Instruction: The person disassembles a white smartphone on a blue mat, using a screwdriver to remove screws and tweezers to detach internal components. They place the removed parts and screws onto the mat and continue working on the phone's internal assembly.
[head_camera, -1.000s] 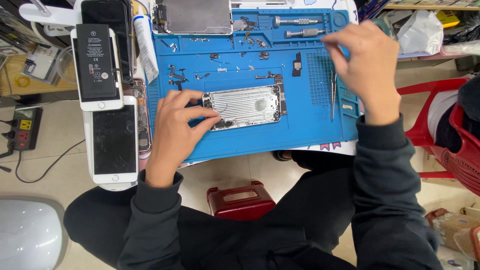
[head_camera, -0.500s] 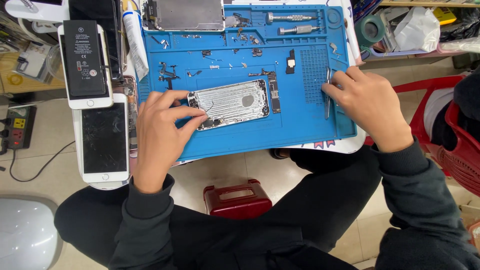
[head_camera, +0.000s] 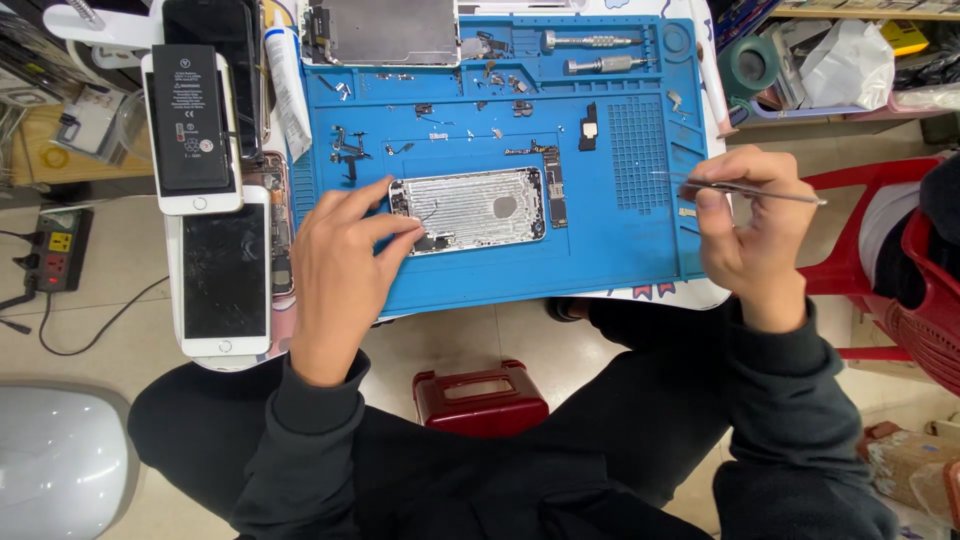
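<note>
Silver metal catches my eye first: the opened silver phone housing (head_camera: 468, 209) lies flat near the middle of the blue silicone work mat (head_camera: 600, 250). My left hand (head_camera: 340, 270) rests on its left end, fingers spread narrow and pressing the shell. My right hand (head_camera: 750, 225) pinches thin steel tweezers (head_camera: 750, 189) between thumb and fingers at the mat's right edge, well apart from the housing. Small screws and a dark circuit strip (head_camera: 553, 185) lie just beside the shell; two white phones (head_camera: 215, 270) sit left, off the mat.
</note>
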